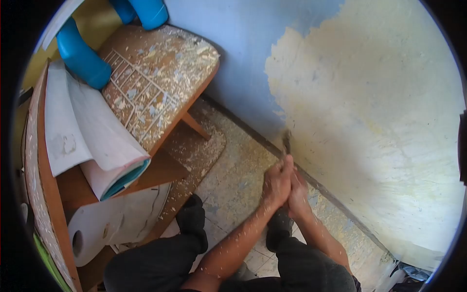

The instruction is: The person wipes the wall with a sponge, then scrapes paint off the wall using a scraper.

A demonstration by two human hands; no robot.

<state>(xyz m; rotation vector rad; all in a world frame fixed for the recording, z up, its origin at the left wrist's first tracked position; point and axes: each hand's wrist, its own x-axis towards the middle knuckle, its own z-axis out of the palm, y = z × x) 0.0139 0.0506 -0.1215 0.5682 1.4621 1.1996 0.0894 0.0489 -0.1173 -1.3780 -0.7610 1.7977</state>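
Observation:
My left hand [278, 182] and my right hand [298, 189] are closed together around the handle of a scraper [286, 140]. Its narrow, dark end points up from my fingers and touches or nearly touches the wall; motion blurs it. Most of the handle is hidden by my hands. On the wall, blue paint [238, 53] remains at the left, while a large bare cream patch [360, 97] spreads to the right with a ragged edge between them. Pale flakes dot my forearms.
At the left stands a wooden shelf unit [204, 73] littered with paint chips, holding a wire rack [134, 82]. Blue plastic legs [85, 58] rest on it. A rolled sheet [112, 141] lies on a lower shelf. Flakes cover the tiled floor [233, 170] around my feet.

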